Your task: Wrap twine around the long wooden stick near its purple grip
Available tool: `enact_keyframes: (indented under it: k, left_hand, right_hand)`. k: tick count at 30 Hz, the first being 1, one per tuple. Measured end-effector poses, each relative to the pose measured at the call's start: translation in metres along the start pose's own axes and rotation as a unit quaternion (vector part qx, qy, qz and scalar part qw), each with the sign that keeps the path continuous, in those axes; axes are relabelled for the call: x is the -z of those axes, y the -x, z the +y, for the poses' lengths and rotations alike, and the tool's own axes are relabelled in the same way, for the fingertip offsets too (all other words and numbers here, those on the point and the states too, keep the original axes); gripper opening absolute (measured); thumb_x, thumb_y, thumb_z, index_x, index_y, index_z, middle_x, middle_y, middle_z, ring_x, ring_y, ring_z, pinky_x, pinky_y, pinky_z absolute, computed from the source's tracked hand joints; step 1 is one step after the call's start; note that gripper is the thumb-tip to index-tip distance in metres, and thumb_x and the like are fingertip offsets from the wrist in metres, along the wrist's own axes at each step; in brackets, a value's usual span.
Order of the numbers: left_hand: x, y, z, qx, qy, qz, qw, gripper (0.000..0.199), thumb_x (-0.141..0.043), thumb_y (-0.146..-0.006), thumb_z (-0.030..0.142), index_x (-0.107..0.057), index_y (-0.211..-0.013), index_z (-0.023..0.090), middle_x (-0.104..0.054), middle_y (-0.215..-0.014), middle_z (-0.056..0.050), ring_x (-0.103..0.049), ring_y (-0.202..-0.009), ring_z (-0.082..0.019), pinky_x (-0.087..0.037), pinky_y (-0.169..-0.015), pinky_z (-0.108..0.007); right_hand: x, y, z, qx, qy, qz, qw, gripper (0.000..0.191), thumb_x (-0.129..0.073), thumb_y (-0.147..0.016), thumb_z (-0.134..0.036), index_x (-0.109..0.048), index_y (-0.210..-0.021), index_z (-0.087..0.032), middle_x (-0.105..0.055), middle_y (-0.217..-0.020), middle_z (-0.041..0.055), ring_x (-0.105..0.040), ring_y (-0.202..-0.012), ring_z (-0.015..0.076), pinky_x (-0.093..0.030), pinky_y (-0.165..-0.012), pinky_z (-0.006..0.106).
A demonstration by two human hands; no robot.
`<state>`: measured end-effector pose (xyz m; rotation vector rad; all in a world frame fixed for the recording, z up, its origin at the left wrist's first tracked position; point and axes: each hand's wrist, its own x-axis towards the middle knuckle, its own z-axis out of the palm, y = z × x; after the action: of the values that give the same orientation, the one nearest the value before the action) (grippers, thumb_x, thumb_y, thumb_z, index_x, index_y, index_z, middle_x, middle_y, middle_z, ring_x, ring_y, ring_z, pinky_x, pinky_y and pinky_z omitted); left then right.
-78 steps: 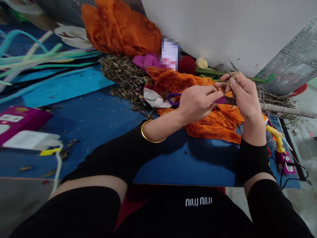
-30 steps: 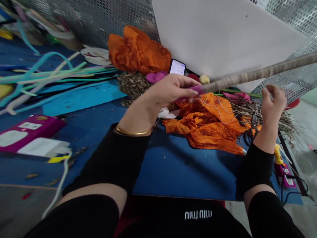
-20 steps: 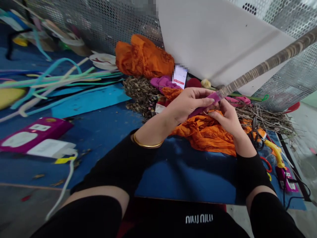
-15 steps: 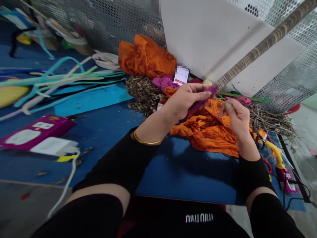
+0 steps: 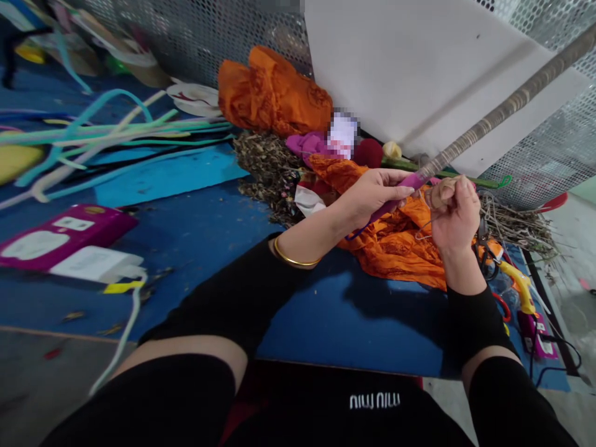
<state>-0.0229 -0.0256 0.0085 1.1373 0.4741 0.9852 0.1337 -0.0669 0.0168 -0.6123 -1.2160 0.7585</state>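
My left hand (image 5: 379, 192) is wrapped round the purple-covered lower end (image 5: 384, 208) of a long stick (image 5: 493, 121) banded in brown and grey. The stick slants up to the right, out of view. Close by the covered end, my right hand (image 5: 455, 214) is closed with its fingers curled in. A thin pale thread (image 5: 423, 234) hangs from those fingers in a loose loop. Below both hands lies crumpled orange cloth (image 5: 395, 254). A dark blue cord (image 5: 357, 233) shows under my left wrist.
Dried plant matter (image 5: 261, 167), a phone (image 5: 342, 133) and an orange bundle (image 5: 274, 93) lie behind my left arm. Colourful flexible strips (image 5: 125, 136) and a purple box (image 5: 69, 236) are on the left. At right are twigs (image 5: 521, 223), pliers (image 5: 487, 251) and a yellow-handled tool (image 5: 519, 285).
My left hand and the stick's covered end have shifted slightly right. My right hand has turned, lifting its curled fingers, with the thread still hanging from it. The view has shifted a little.
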Motion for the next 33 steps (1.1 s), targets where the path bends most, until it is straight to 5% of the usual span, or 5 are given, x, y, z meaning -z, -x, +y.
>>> enact_keyframes:
  k: [9, 14, 18, 23, 33]
  left_hand:
    - [-0.009, 0.002, -0.009, -0.066, -0.077, 0.06, 0.993, 0.034, -0.079, -0.068, 0.021, -0.077, -0.1, 0.011, -0.069, -0.074, 0.0, -0.05, -0.056, -0.008, -0.041, -0.055, -0.021]
    - [0.001, -0.005, -0.014, -0.092, -0.169, 0.06, 0.98, 0.034, -0.075, -0.071, 0.023, -0.075, -0.1, 0.007, -0.077, -0.093, -0.008, -0.063, -0.073, -0.013, -0.05, -0.067, -0.023]
    - [0.011, -0.008, -0.016, -0.107, -0.279, 0.074, 0.951, 0.035, -0.07, -0.074, 0.02, -0.077, -0.105, 0.006, -0.079, -0.101, -0.011, -0.067, -0.086, -0.018, -0.053, -0.076, -0.026]
    - [0.013, -0.007, -0.013, -0.104, -0.335, 0.048, 0.935, 0.033, -0.07, -0.076, 0.023, -0.079, -0.103, 0.006, -0.078, -0.096, -0.009, -0.067, -0.087, -0.02, -0.052, -0.083, -0.031]
    - [-0.001, 0.006, -0.007, -0.09, -0.455, 0.059, 0.884, 0.02, -0.069, -0.078, 0.022, -0.078, -0.094, 0.013, -0.073, -0.083, -0.002, -0.059, -0.076, -0.017, -0.044, -0.076, -0.029]
  right_hand:
    - [-0.009, 0.019, 0.001, 0.035, 0.183, 0.043, 0.982, 0.052, -0.06, -0.097, -0.064, -0.055, -0.069, -0.021, -0.046, -0.063, -0.0038, -0.035, -0.052, 0.0074, -0.033, -0.049, 0.025]
    - [-0.005, 0.016, -0.009, 0.047, 0.217, -0.07, 0.973, 0.043, -0.059, -0.102, -0.052, -0.063, -0.072, -0.022, -0.055, -0.071, -0.0009, -0.052, -0.064, 0.0111, -0.049, -0.066, 0.028]
    - [0.008, 0.005, -0.025, 0.11, 0.33, -0.14, 0.927, 0.042, -0.059, -0.1, -0.056, -0.068, -0.075, -0.023, -0.067, -0.097, 0.006, -0.065, -0.096, 0.0198, -0.057, -0.093, 0.038]
    - [0.026, -0.006, -0.031, 0.088, 0.347, -0.197, 0.913, 0.044, -0.058, -0.099, -0.062, -0.071, -0.079, -0.024, -0.067, -0.093, 0.0062, -0.066, -0.093, 0.0222, -0.058, -0.097, 0.045]
    - [0.027, -0.014, -0.012, 0.052, 0.325, -0.203, 0.922, 0.05, -0.053, -0.097, -0.071, -0.075, -0.085, -0.028, -0.072, -0.092, 0.0057, -0.068, -0.108, 0.0263, -0.058, -0.105, 0.052]
